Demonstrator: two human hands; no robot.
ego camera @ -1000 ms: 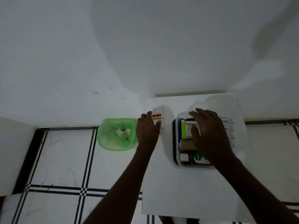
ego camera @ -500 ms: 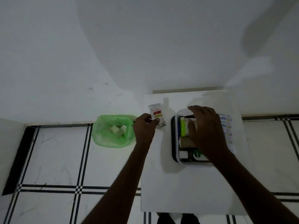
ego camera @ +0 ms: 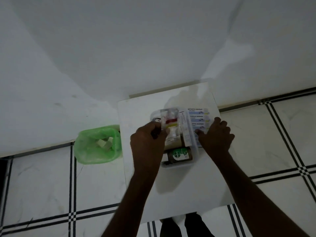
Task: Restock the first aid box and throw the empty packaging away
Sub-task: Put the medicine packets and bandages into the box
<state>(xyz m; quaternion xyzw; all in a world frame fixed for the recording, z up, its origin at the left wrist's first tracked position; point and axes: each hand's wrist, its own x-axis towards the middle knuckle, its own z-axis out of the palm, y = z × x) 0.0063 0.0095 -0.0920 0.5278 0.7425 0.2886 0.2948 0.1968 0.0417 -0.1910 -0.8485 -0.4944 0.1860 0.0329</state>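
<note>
A clear first aid box point(ego camera: 196, 151) sits on a small white table point(ego camera: 179, 194). Inside lie a dark bottle with a green label point(ego camera: 178, 155), a white carton point(ego camera: 186, 132) and other packs. My left hand point(ego camera: 147, 142) holds a small white packet with red and yellow stripes point(ego camera: 169, 121) over the box's left part. My right hand point(ego camera: 216, 135) rests on the box's right rim, touching a strip of antiseptic bandages point(ego camera: 198, 117) that lies along that side.
A bin lined with a green bag point(ego camera: 97, 144) stands on the tiled floor just left of the table, with pale cartons inside. A white wall runs behind. My legs show below the table's near edge.
My left hand lifted the striped packet from the table's left part and carried it right, over the box. My right hand slid off the box's contents to its right rim.
</note>
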